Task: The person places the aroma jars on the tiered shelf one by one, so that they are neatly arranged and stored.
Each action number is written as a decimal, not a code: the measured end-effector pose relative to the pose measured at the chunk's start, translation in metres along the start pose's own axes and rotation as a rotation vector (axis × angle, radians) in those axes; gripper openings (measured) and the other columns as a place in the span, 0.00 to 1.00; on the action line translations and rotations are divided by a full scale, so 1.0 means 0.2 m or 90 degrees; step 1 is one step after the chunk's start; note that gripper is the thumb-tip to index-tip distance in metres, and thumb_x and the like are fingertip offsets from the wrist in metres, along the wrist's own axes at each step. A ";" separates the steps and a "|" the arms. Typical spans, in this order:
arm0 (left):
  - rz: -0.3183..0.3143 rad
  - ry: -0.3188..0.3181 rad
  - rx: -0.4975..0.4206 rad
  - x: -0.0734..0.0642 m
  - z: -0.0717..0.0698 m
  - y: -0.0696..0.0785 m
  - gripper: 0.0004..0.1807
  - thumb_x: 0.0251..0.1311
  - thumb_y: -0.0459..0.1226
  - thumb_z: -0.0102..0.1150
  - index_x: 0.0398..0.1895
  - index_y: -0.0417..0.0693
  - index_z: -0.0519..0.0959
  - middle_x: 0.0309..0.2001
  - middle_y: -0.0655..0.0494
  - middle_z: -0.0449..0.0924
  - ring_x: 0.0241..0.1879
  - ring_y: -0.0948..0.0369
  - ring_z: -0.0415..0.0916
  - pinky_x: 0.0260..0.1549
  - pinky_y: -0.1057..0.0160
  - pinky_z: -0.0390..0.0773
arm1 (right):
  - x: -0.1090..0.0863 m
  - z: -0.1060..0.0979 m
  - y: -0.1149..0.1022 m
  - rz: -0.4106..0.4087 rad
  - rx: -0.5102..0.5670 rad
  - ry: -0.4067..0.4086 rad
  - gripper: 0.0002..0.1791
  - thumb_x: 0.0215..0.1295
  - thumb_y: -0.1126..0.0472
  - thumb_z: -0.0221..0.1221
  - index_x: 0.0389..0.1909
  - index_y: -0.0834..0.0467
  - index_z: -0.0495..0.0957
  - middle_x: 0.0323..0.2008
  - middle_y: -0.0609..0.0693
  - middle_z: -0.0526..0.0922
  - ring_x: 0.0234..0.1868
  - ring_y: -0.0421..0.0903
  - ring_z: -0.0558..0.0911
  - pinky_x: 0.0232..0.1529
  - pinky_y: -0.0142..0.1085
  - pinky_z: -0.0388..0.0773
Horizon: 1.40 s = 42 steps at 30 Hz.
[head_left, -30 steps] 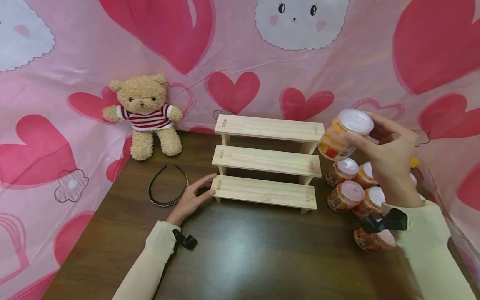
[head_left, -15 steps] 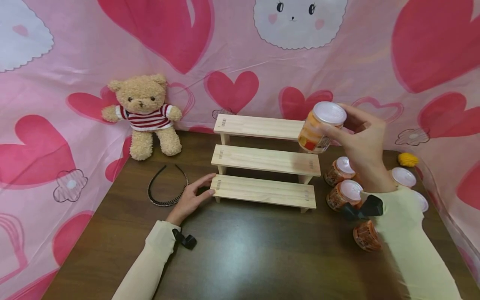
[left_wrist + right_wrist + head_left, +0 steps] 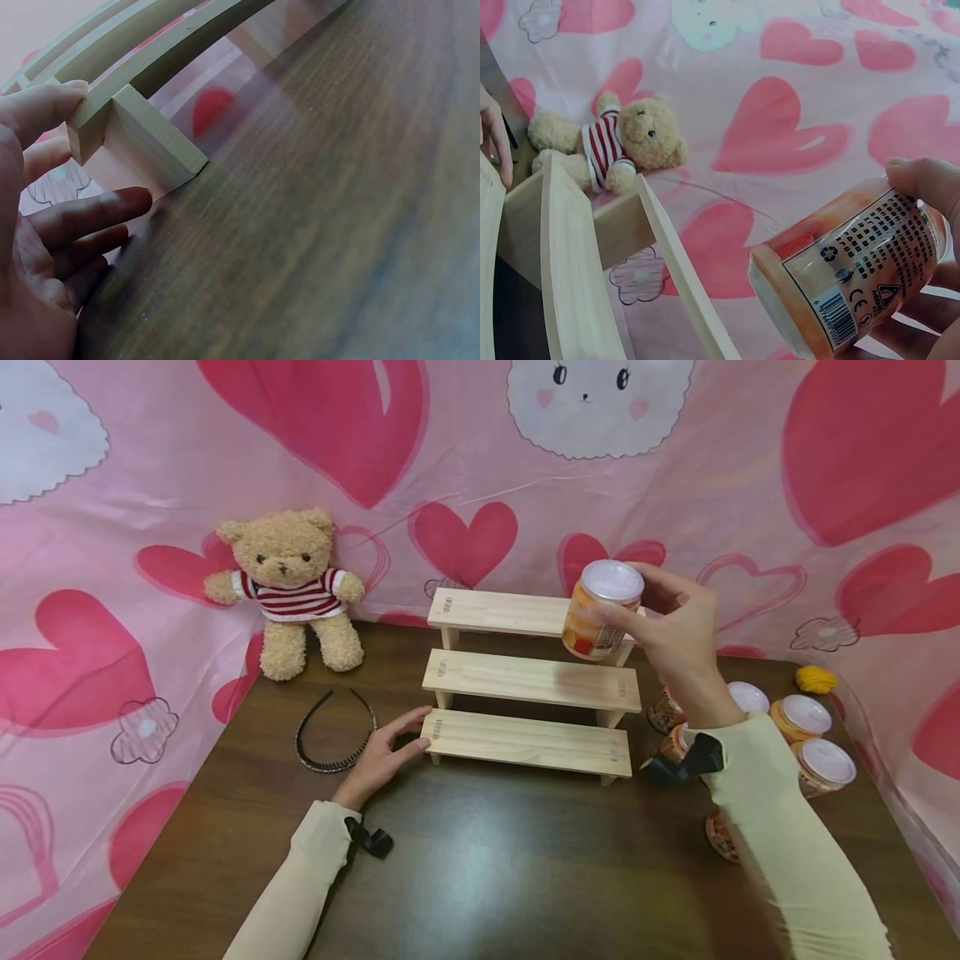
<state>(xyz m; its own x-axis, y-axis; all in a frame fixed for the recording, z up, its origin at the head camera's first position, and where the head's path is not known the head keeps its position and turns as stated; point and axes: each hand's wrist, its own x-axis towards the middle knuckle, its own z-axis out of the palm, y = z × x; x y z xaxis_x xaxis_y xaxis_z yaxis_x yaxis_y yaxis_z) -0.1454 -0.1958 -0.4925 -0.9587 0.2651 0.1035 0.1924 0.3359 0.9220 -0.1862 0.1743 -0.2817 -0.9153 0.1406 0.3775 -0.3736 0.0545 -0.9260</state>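
Observation:
A wooden three-step display stand (image 3: 525, 742) stands on the table in the head view. My left hand (image 3: 382, 764) holds the left end of its lowest step, with thumb and index finger at the board's end. In the left wrist view the other fingers (image 3: 97, 214) extend loosely below the board (image 3: 187, 37). My right hand (image 3: 678, 631) grips a plastic jar (image 3: 592, 625) with a white lid and orange label, raised in front of the top step's right part. The right wrist view shows the jar's barcode side (image 3: 855, 274), with fingers curled round its lid end.
Several similar jars (image 3: 823, 764) stand on the table at the right, partly hidden by my right forearm. A yellow yarn ball (image 3: 815, 679) lies behind them. A teddy bear (image 3: 288, 593) sits at the back left, with a black headband (image 3: 335, 767) before it.
My right hand has carried the jar leftward from above the other jars to in front of the stand's top step. The left hand has stayed at the stand's lowest step.

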 end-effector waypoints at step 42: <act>-0.010 -0.005 -0.015 0.00 -0.01 0.02 0.28 0.67 0.39 0.62 0.70 0.55 0.72 0.58 0.46 0.82 0.59 0.61 0.74 0.64 0.50 0.66 | 0.19 0.42 0.11 0.078 -0.113 -0.057 0.27 0.56 0.55 0.73 0.58 0.54 0.83 0.54 0.55 0.84 0.50 0.44 0.79 0.52 0.33 0.78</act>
<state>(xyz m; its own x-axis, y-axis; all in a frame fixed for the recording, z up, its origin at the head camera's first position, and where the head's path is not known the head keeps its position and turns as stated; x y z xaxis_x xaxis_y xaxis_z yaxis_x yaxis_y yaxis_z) -0.1444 -0.1958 -0.4884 -0.9597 0.2675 0.0861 0.1723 0.3181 0.9323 -0.2413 0.0973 -0.2881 -0.9649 0.0683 0.2537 -0.2339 0.2163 -0.9479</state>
